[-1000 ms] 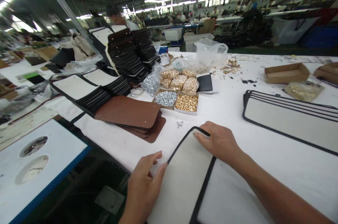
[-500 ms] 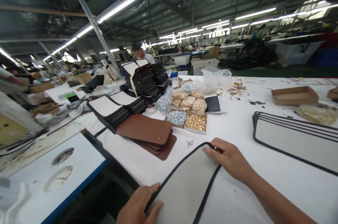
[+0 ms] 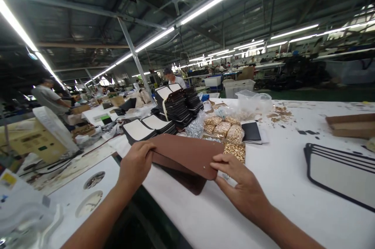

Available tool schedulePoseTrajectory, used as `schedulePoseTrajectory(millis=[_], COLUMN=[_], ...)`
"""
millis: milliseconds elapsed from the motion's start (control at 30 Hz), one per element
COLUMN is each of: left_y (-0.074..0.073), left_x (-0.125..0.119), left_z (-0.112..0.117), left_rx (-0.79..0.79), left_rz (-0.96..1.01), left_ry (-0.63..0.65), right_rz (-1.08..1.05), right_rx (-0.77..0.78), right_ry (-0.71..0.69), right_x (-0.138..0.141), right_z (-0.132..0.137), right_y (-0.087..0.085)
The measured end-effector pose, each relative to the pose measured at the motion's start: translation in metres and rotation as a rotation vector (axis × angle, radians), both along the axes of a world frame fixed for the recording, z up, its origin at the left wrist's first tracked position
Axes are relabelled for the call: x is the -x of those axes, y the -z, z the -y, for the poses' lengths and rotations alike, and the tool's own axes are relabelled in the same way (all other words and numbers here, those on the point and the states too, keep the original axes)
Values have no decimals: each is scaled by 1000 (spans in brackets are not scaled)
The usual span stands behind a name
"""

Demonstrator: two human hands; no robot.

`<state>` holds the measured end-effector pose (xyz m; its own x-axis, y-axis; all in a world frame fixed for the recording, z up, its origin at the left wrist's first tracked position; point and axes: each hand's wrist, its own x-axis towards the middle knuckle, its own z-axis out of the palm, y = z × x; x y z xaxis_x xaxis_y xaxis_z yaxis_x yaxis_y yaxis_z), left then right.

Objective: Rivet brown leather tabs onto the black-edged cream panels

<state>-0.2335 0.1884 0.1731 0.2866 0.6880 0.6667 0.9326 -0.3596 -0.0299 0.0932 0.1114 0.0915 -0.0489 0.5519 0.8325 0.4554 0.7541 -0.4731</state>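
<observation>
A brown panel (image 3: 184, 151) with rounded corners and small metal studs is held in both hands, brown face up. My left hand (image 3: 135, 163) pinches its near left edge. On the right end, my right hand (image 3: 238, 180) grips the corner with the thumb below and fingers on top. The panel tilts over more brown panels (image 3: 197, 184) lying on the white table; it partly hides them. Just behind are gold-coloured small metal parts (image 3: 236, 151), and bags of gold parts (image 3: 224, 128). Grey-faced panels with black edging (image 3: 340, 171) lie at the right.
Stacks of black-edged panels (image 3: 178, 104) stand behind the brown ones. A black booklet (image 3: 251, 131), a clear plastic bag (image 3: 253, 100) and a cardboard tray (image 3: 351, 126) are further back. Left is a machine table (image 3: 70, 202) with two round openings. Two people are in the background.
Both hands have moved left from the near side of the table to the brown pile. Earlier they held a grey-faced panel; now a brown face is up. The view has shifted left.
</observation>
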Motion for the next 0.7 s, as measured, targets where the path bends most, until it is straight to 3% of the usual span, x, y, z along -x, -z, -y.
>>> schedulePoseTrajectory(millis=[100,200,300,400,467,533,700], left_y=[30,68,99,114,118,120,131], left_x=[17,30,39,33,16,-11,-89], left_z=[-40,-57,-57,-43,-25,-2,71], left_rx=[78,163,177,136,112,94,126], left_rz=[4,14,54,106,147,206,246], left_ry=[-30,-55,-76,-53,25,193,710], right_rz=[104,178,200,204,214,241,360], right_rx=[58,125,135,156,177,207,367], right_ry=[-30,-19,-15,16,59,134,528], right_x=[30,48,54,46,30,2,-121], right_z=[-40,-66,-68,-53,-39,-26,1], right_y=[30,60,76,81,85,93,112])
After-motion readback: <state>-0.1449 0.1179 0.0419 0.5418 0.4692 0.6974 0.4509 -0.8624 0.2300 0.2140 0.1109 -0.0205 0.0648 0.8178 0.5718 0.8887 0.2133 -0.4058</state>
